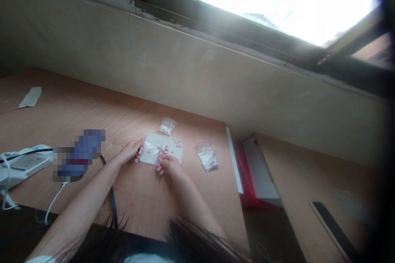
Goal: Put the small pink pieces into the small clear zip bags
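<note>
A white cloth or paper [160,146] lies on the wooden table [129,189] with several small pink beads scattered on it. My left hand [131,152] rests at its left edge, fingers pinched together on something small I cannot make out. My right hand [166,164] is at the cloth's near edge, fingers curled down onto the beads. A small clear plastic bag [167,125] lies just beyond the cloth. A second clear bag [207,156] lies to the right of it.
A white power strip [24,164] with cables sits at the left, beside a blurred-out blue object [82,154]. A paper strip [30,97] lies far left. Red and white boxes [256,172] fill the gap before a second table [308,181] holding a dark flat object [335,228]. Wall and window behind.
</note>
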Demonstrator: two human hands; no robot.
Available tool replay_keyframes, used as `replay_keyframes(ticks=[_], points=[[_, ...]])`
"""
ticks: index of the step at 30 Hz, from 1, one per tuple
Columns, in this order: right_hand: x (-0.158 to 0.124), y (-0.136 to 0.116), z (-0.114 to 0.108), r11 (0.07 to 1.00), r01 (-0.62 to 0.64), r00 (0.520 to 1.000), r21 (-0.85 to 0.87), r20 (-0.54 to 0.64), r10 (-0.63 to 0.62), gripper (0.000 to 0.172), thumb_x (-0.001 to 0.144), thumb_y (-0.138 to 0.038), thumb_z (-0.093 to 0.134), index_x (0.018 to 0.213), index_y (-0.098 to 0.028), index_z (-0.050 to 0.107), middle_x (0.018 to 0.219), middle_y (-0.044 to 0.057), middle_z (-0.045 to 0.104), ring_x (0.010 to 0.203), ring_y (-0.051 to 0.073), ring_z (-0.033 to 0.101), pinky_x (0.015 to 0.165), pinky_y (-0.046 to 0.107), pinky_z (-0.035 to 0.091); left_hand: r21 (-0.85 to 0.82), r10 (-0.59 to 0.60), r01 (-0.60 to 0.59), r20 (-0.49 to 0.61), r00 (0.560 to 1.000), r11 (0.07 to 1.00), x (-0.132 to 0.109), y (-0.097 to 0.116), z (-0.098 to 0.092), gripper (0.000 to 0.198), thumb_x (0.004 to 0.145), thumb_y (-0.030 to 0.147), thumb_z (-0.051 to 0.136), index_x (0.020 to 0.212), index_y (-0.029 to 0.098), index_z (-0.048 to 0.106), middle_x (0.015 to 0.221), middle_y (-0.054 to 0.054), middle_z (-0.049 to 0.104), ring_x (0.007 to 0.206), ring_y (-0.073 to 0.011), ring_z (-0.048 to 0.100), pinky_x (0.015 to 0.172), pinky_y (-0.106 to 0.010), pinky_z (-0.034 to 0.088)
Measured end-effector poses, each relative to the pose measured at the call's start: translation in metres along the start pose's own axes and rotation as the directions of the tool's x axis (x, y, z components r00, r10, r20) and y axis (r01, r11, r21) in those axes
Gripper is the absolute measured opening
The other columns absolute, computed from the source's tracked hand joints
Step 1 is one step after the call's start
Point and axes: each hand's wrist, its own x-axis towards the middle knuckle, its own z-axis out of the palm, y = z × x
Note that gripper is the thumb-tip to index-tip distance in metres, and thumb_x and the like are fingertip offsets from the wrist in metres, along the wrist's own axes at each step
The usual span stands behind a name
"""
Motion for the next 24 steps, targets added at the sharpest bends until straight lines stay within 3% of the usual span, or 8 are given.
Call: replay_keyframes(ticks=[7, 14, 18, 24], points=[[-0.0011, -0.0004, 0.0002, 1.0, 0.001, 1.0, 0.009, -0.003, -0.001, 0.026, 0.06, -0.033, 0.062, 0.071, -0.013, 0.05, 0.055, 0.002, 0.058, 0.046, 0.011, 0.054, 0.04, 0.02, 0.041, 0.132, 0.065, -0.06, -0.035, 0.997, 0.989, 0.0021, 0.0107, -0.0001, 0.036, 0.065, 0.05, 0.05, 0.06, 0.013, 0.052, 0.039, 0.006, 0.043, 0.03, -0.0072, 0.038, 0.027, -0.017, 0.03], [-0.0022, 0.0002, 0.0001, 1.0, 0.017, 1.0, 0.008, 0.003, -0.017, 0.027, 0.059, -0.034, 0.063, 0.071, -0.013, 0.05, 0.054, 0.001, 0.057, 0.046, 0.01, 0.054, 0.04, 0.02, 0.041, 0.057, 0.06, -0.056, -0.07, 0.996, 0.997, 0.0043, 0.0079, 0.0034, 0.044, 0.067, 0.056, 0.043, 0.062, 0.014, 0.052, 0.038, 0.005, 0.044, 0.029, -0.0084, 0.039, 0.027, -0.018, 0.03], [-0.0017, 0.0015, -0.0005, 1.0, 0.019, 1.0, 0.014, 0.007, -0.019, 0.027, 0.06, -0.034, 0.062, 0.071, -0.013, 0.05, 0.053, 0.001, 0.056, 0.045, 0.01, 0.054, 0.04, 0.019, 0.041, 0.084, 0.11, -0.105, -0.06, 0.992, 0.991, 0.0089, 0.0051, 0.0034, 0.04, 0.066, 0.054, 0.046, 0.064, 0.014, 0.052, 0.039, 0.006, 0.043, 0.03, -0.0077, 0.039, 0.028, -0.018, 0.031], [-0.0001, 0.004, -0.0023, 1.0, 0.026, 0.999, 0.014, 0.019, -0.026, 0.028, 0.06, -0.035, 0.063, 0.071, -0.013, 0.049, 0.056, 0.001, 0.057, 0.045, 0.01, 0.053, 0.04, 0.02, 0.042, 0.103, 0.093, -0.085, -0.083, 0.992, 0.991, 0.01, 0.0049, 0.0011, 0.037, 0.069, 0.051, 0.044, 0.061, 0.015, 0.049, 0.036, 0.008, 0.035, 0.026, -0.0058, 0.033, 0.025, -0.017, 0.026]])
